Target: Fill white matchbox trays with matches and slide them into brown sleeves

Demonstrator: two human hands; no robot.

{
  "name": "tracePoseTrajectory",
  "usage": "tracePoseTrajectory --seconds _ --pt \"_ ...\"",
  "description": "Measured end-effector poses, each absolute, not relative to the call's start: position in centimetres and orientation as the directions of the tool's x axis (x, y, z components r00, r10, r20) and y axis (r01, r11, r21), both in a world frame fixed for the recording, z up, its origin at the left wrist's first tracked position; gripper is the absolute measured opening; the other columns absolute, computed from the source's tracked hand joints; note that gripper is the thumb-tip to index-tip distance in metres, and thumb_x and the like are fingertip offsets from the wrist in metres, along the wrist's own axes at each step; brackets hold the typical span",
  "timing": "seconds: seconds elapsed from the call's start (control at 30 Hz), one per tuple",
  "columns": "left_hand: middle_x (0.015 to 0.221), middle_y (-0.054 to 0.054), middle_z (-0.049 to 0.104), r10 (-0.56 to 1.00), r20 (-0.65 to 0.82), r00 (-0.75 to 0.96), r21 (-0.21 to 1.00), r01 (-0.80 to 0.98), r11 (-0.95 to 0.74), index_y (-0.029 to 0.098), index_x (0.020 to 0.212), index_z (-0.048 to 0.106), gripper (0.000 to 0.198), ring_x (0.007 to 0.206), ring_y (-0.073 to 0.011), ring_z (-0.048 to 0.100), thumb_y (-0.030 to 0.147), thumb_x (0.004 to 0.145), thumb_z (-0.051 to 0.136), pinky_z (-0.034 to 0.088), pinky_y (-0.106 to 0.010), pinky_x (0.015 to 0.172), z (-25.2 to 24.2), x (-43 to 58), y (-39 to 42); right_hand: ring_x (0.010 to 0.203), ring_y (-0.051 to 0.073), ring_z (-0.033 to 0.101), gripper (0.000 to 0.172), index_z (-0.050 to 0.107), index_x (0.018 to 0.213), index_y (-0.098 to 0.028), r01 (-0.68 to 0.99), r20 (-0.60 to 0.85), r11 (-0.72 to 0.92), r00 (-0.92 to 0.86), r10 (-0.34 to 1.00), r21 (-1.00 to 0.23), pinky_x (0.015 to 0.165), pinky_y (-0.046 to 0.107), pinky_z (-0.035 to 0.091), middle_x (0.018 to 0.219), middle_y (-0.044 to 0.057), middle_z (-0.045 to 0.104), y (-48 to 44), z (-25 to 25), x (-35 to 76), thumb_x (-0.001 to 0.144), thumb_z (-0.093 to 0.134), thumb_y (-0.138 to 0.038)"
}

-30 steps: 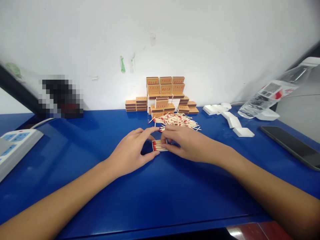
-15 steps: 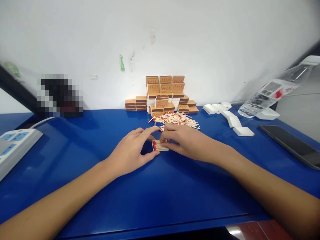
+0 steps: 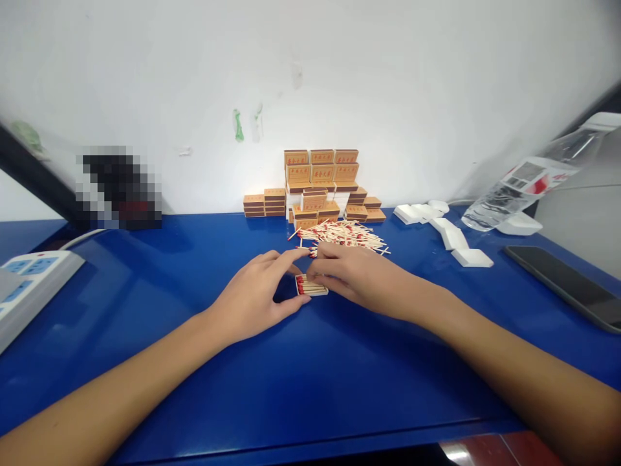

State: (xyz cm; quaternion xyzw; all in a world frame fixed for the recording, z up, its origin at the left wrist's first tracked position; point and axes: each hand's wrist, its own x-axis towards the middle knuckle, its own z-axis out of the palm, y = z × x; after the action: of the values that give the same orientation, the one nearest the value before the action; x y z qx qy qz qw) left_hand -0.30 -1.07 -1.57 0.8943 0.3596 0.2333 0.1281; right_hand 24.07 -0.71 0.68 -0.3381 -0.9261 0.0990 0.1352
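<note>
A small white matchbox tray (image 3: 320, 292) lies on the blue table, filled with red-headed matches (image 3: 305, 285). My left hand (image 3: 259, 294) steadies it from the left, thumb at the near edge and fingers round the far side. Over the tray's right half is my right hand (image 3: 352, 275), its fingers closed in a pinch at the matches. Whether a match is between those fingertips is hidden. Just behind my hands, a heap of loose matches (image 3: 347, 234) spreads on the table.
Stacked matchboxes (image 3: 323, 173) stand against the wall, with lower stacks (image 3: 264, 202) at their left. To the right are white trays (image 3: 449, 233), a tilted water bottle (image 3: 521, 178) and a phone (image 3: 565, 285). A white power strip (image 3: 41, 285) sits at the left.
My right fingers have shifted slightly left over the tray. My left hand keeps its place at the tray. The whole view has moved a little.
</note>
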Motion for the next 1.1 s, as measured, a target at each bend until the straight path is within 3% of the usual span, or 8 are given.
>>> tracePoseTrajectory --seconds 0.23,0.4,0.47,0.53,0.6,0.73,0.9,1.1 --pt "0.117 -0.002 0.079 0.719 0.356 0.596 0.427 0.581 -0.693 0.028 0.15 0.047 0.062 0.12 -0.0281 0.069 0.034 0.095 0.075 0.055 -0.048 0.105 -1.6 -0.4 -1.0 0.083 0.02 0.059 0.018 0.071 0.105 -0.019 0.705 0.327 0.69 -0.621 0.712 -0.164 0.072 0.032 0.041 0.102 0.008 0.065 1.0 1.0 26.1 0.105 0.053 -0.022" --pt "0.117 -0.002 0.079 0.738 0.355 0.574 0.457 0.582 -0.673 0.027 0.145 0.052 0.057 0.119 -0.0283 0.069 0.037 0.094 0.076 0.056 -0.05 0.105 -2.0 -0.7 -0.6 0.076 0.021 0.057 0.018 0.073 0.09 -0.018 0.93 0.39 0.35 -0.283 0.876 -0.111 0.068 0.033 0.036 0.091 0.008 0.068 4.0 2.5 30.3 0.098 0.057 -0.024" --pt "0.115 -0.002 0.079 0.751 0.352 0.559 0.475 0.585 -0.657 0.028 0.145 0.053 0.056 0.117 -0.0277 0.069 0.037 0.094 0.076 0.056 -0.051 0.105 -2.1 -0.8 -0.5 0.076 0.022 0.057 0.016 0.075 0.09 -0.018 0.964 0.37 0.173 -0.089 0.925 -0.201 0.068 0.034 0.035 0.088 0.008 0.069 5.2 2.9 32.0 0.095 0.061 -0.026" --pt "0.116 -0.002 0.079 0.757 0.365 0.542 0.484 0.584 -0.652 0.028 0.145 0.054 0.055 0.119 -0.0275 0.069 0.036 0.095 0.075 0.056 -0.051 0.105 -2.2 -0.8 -0.5 0.077 0.022 0.059 0.015 0.076 0.089 -0.018 0.923 0.291 0.025 0.094 0.952 -0.383 0.069 0.034 0.037 0.088 0.007 0.072 6.3 3.0 33.1 0.093 0.065 -0.027" --pt "0.118 -0.003 0.078 0.752 0.367 0.547 0.482 0.58 -0.657 0.028 0.143 0.056 0.053 0.119 -0.0273 0.069 0.037 0.095 0.075 0.057 -0.051 0.104 -2.2 -0.8 -0.6 0.076 0.021 0.061 0.021 0.075 0.085 -0.016 0.879 0.236 -0.042 0.173 0.956 -0.475 0.069 0.033 0.039 0.084 0.008 0.072 7.4 2.7 33.4 0.094 0.065 -0.032" --pt "0.122 -0.007 0.075 0.739 0.379 0.557 0.462 0.578 -0.673 0.026 0.138 0.061 0.046 0.115 -0.027 0.07 0.035 0.095 0.074 0.058 -0.052 0.103 -2.3 -0.8 -0.6 0.064 0.018 0.056 0.034 0.07 0.069 -0.017 0.826 0.154 -0.101 0.221 0.963 -0.555 0.062 0.032 0.037 0.067 0.005 0.065 9.0 1.2 32.4 0.093 0.069 -0.041" --pt "0.121 -0.007 0.075 0.732 0.385 0.563 0.436 0.588 -0.682 0.025 0.139 0.061 0.047 0.114 -0.027 0.069 0.038 0.096 0.075 0.059 -0.052 0.103 -2.5 -0.8 -0.4 0.054 0.013 0.043 0.035 0.059 0.06 -0.02 0.752 0.093 -0.179 0.304 0.948 -0.634 0.055 0.031 0.029 0.052 -0.004 0.047 9.6 0.4 31.7 0.088 0.073 -0.035" --pt "0.142 -0.007 0.067 0.659 0.476 0.583 0.377 0.542 -0.752 0.027 0.142 0.059 0.054 0.133 -0.0277 0.06 0.044 0.094 0.079 0.052 -0.05 0.115 -2.2 -0.9 -0.1 0.048 0.011 0.03 0.043 0.048 0.061 -0.023 0.668 0.01 -0.271 0.385 0.923 -0.693 0.049 0.031 0.02 0.045 -0.007 0.031 9.0 1.2 32.2 0.093 0.07 -0.039"
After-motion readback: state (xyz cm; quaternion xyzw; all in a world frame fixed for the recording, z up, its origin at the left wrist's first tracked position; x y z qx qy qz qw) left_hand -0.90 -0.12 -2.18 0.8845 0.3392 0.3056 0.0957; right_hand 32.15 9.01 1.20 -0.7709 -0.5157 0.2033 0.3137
